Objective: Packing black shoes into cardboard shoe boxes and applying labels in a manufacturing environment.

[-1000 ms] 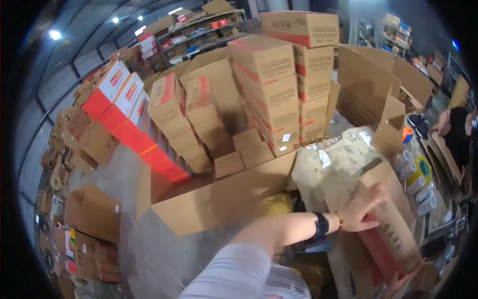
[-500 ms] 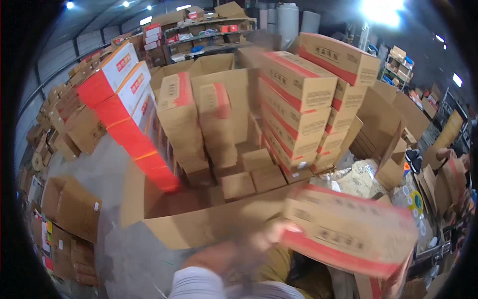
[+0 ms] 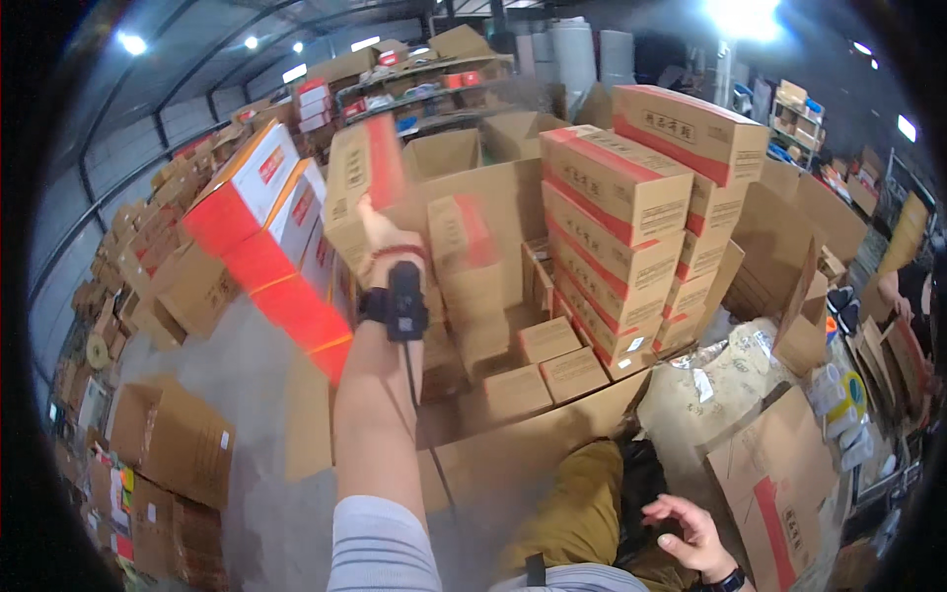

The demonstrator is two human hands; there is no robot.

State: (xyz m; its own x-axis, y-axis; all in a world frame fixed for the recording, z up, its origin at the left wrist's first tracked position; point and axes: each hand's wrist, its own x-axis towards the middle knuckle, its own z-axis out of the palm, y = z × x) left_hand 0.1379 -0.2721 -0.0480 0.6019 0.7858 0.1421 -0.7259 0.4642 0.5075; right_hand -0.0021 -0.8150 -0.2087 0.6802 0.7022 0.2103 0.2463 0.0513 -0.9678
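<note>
A red-and-tan carton is held aloft, gripped by the left hand above the stacked cartons. The right hand is kept empty, fingers loosely spread. The carton is best squared over the stack before being lowered.

The left hand has swung the red-and-tan carton up from low right to the far stack; the right hand now hangs free.

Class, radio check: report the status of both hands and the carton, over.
Left hand raised, gripping a red-and-tan carton by the stack. Right hand low, open, empty. Stacked cartons crowd the right side.
</note>
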